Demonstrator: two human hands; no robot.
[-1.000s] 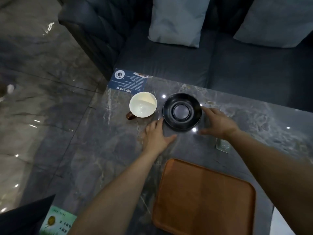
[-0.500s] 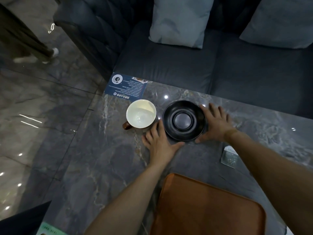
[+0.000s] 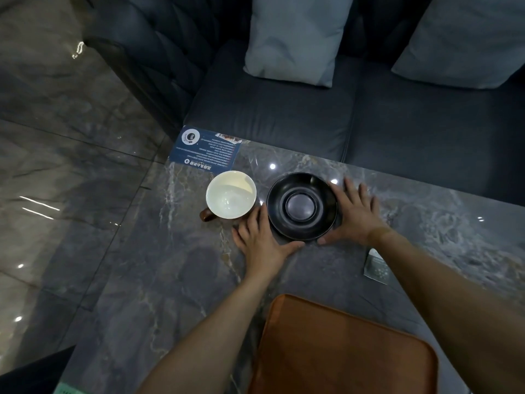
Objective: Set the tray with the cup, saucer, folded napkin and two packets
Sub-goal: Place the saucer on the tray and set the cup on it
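Tray point(image 3: 341, 354) cut off by bottom edge; packet point(image 3: 376, 267) partly under right forearm (print unreadable).

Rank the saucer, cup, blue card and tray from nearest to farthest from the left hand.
From the left hand:
1. Saucer, touching its fingers, right.
2. Cup, just beyond, left.
3. Tray and blue card, too close to call.

Looks like a cafe or lounge: dark sofa point(image 3: 284, 120) w/ pillows point(image 3: 295, 38) behind a marble table point(image 3: 176, 274), printed info card point(image 3: 206, 150) at its far-left corner.
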